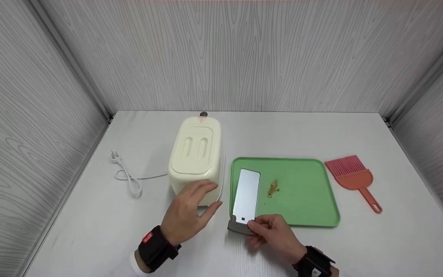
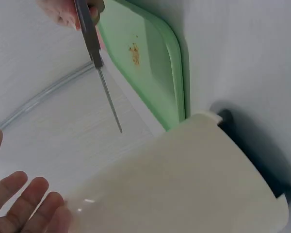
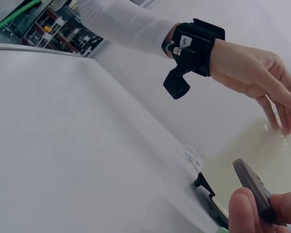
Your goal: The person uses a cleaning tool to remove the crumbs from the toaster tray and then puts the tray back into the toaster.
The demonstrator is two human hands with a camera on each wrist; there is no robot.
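A cream toaster (image 1: 194, 150) with a lid over its slots stands left of the middle of the table. My left hand (image 1: 189, 209) is at its near end, thumb and fingers spread apart; the left wrist view shows fingers (image 2: 34, 206) beside the cream wall. Between thumb and fingers, my right hand (image 1: 275, 234) pinches the grey handle (image 3: 254, 187) of a crumb tray. The crumb tray's shiny metal plate (image 1: 247, 194) overlaps the left part of a green tray (image 1: 302, 200) in the head view. Brown crumbs (image 1: 273, 189) lie on the green tray, right of the plate.
To the right of the green tray lies a red brush with an orange handle (image 1: 360, 182). A white power cord with its plug (image 1: 127, 171) trails left of the toaster. Grey wood-grain panels (image 1: 244, 57) wall in the table at the back and sides.
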